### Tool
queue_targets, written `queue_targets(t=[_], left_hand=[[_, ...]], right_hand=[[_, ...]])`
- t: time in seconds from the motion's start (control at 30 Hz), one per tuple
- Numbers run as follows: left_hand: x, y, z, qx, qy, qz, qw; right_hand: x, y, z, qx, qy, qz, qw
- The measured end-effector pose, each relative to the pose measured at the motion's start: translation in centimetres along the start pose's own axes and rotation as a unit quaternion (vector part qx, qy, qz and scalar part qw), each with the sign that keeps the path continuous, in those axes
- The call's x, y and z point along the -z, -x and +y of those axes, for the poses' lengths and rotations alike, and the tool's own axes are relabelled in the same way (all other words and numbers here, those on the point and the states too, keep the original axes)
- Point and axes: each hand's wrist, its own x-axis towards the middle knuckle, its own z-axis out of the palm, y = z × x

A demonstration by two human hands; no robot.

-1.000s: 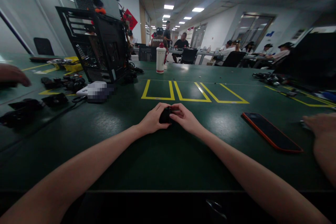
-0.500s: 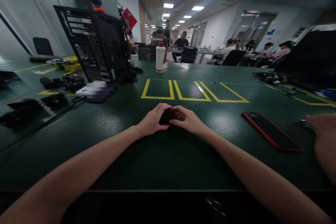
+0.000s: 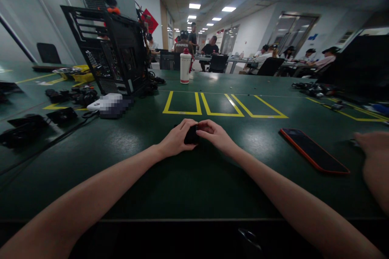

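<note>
Over the green table, my left hand (image 3: 178, 139) is closed around a small black object (image 3: 191, 135). Its fingers lie over the top and the thumb is underneath, so only a dark, blocky side shows and its exact kind cannot be made out. From the right, my right hand (image 3: 216, 135) pinches the object's right edge between thumb and fingertips. Both hands meet at this one piece, close to the tabletop.
An orange-cased phone (image 3: 314, 150) lies to the right, near another person's hand (image 3: 372, 143). Yellow tape outlines (image 3: 221, 114) mark the table (image 3: 194, 186) ahead. A black computer case (image 3: 121, 52), cables (image 3: 60, 141) and black parts stand left; a white bottle (image 3: 184, 68) is behind.
My right thumb and fingers have drawn closer together at the object's right edge, the thumb slightly higher. My left hand keeps the same hold.
</note>
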Motion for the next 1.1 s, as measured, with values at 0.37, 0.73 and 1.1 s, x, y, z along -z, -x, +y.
queue_targets(t=[0.37, 0.73, 1.1], left_hand=[[0.1, 0.0, 0.1, -0.003, 0.001, 0.001, 1.0], [-0.1, 0.0, -0.1, -0.001, -0.007, 0.001, 1.0], [-0.1, 0.1, -0.1, 0.001, -0.001, 0.001, 1.0]], right_hand=[[1.0, 0.4, -0.2, 0.021, 0.026, -0.068, 0.997], [0.1, 0.1, -0.3, 0.007, 0.027, -0.024, 0.999], [0.6, 0.6, -0.8, 0.019, 0.026, -0.075, 0.997]])
